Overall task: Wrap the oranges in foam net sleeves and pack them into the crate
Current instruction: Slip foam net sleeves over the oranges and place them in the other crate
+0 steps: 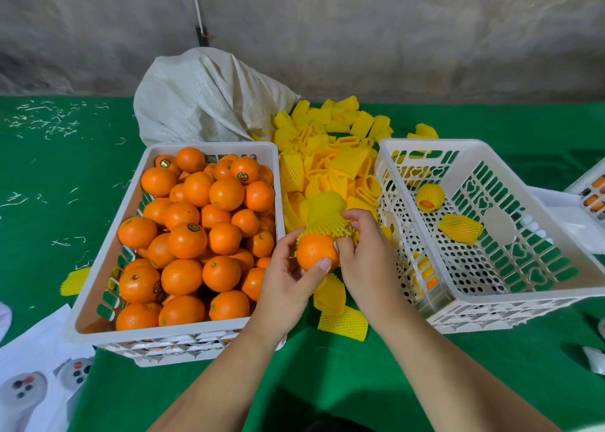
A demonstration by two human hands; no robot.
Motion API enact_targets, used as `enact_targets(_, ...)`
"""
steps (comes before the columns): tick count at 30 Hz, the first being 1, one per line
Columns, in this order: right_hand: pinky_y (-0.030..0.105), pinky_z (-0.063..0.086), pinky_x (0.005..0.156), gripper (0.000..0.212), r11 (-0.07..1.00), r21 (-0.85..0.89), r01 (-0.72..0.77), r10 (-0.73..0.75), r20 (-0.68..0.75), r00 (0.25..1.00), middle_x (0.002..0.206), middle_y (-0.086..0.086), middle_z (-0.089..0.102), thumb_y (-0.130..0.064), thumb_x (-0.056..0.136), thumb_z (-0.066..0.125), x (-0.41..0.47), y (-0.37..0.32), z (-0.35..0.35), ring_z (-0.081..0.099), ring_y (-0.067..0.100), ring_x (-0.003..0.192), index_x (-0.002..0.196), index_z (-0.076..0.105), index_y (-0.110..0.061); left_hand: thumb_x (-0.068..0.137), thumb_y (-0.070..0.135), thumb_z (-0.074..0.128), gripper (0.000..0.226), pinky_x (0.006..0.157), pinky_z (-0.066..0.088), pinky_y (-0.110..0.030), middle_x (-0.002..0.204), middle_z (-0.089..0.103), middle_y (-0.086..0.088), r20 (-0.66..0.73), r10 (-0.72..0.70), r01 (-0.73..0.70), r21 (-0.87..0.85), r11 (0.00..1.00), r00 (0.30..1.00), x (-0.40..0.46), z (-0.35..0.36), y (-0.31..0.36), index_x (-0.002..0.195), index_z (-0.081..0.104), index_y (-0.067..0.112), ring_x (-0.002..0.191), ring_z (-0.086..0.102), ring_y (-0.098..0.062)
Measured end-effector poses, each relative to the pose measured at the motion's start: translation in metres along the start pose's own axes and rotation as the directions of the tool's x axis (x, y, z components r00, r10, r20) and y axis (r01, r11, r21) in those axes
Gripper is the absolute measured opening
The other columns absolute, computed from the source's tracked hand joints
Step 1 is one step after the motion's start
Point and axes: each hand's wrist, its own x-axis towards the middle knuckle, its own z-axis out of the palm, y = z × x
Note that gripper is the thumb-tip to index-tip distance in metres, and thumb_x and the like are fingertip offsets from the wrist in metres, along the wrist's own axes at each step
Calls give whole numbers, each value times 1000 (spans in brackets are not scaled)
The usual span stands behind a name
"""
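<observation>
— Where was the round orange fruit [316, 251] at that moment?

— It was held above the green cloth-covered surface [327, 382], between the white plastic crate full of bare oranges [176, 333] and the white perforated plastic crate [491, 304] on the right. The left hand [288, 287] gripped it from below, thumb curled across its near side.

— And the yellow foam net sleeve [325, 215]?

— Its open mouth sat over the fruit's far top half. Its long axis ran up and away from the person, tilted slightly right, the loose end pointing toward the pile of yellow foam sleeves [330, 156]. The right hand [366, 251] pinched the sleeve's edge at the fruit's right side.

— What lay in the right crate?

— Two sleeved oranges [460, 228] lay apart on its floor. A white woven sack [203, 104] sat behind the pile.
</observation>
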Motion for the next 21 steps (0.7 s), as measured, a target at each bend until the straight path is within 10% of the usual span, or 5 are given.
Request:
enact_targets(9, 43, 54, 66, 38, 974, -108, 200, -197, 33, 980, 129, -3, 58, -12, 96, 60, -6, -12, 9, 62, 24, 105, 132, 54, -22, 86, 54, 79, 72, 95, 57, -25, 132, 68, 13, 28, -61, 62, -54, 997, 998, 2, -3, 5, 146, 44, 38, 124, 67, -14)
enact_targets(16, 25, 42, 66, 38, 975, 220, -31, -10, 185, 983, 111, -15, 58, -32, 86, 58, 4, -5, 8, 51, 3, 77, 124, 57, -38, 85, 56, 84, 64, 92, 59, -27, 130, 71, 5, -23, -46, 43, -107, 993, 999, 3, -7, -1, 140, 55, 40, 121, 70, -20)
enact_targets(21, 46, 58, 66, 32, 868, 435, -239, 126, 272, 954, 102, -16, 63, -36, 84, 65, 9, -12, -1, 65, 13, 71, 114, 58, -41, 84, 62, 83, 67, 86, 61, -29, 129, 71, 4, -128, -50, 38, -88, 995, 990, 10, -11, -12, 141, 56, 40, 117, 71, -21)
